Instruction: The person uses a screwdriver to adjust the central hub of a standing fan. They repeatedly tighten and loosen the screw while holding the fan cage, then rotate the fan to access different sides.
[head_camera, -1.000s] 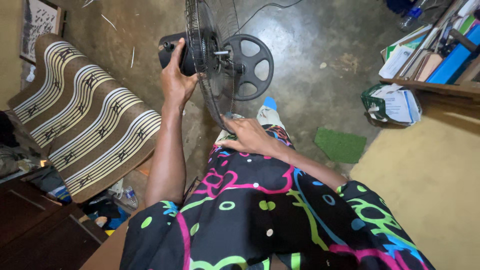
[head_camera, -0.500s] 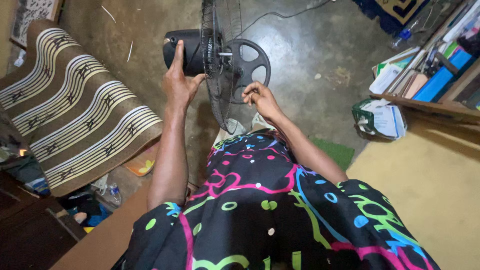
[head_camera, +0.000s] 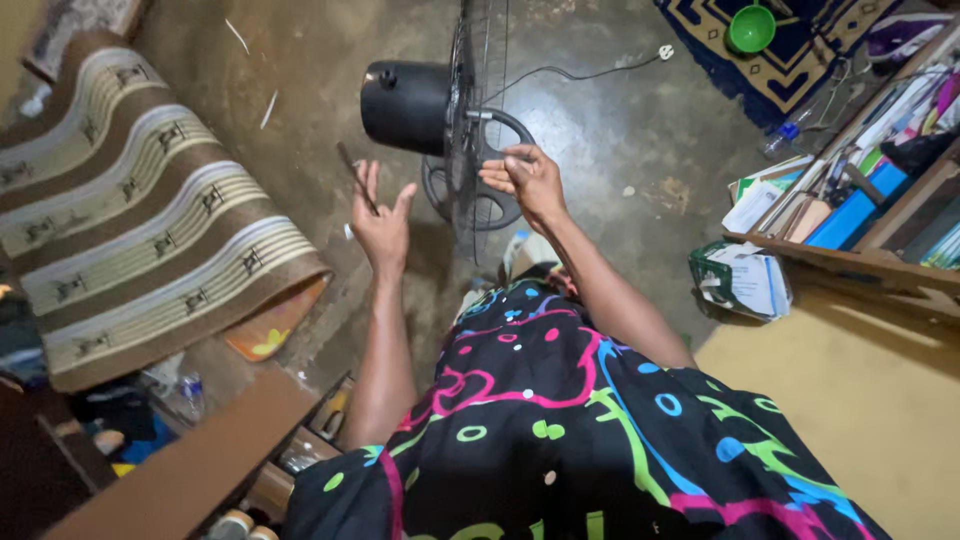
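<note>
Above the concrete floor, standing fan: our right hand pinches the wire guard's front hub, our left hand open, off the black motor housing; we judge steadying that housing best.

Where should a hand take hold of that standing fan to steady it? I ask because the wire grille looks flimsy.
Best on the black motor housing behind the wire grille, coming from the rear, on the side of the left hand. It is a solid, rounded drum that a palm can wrap, while the grille is thin wire. The right hand is already at the front hub.
</note>
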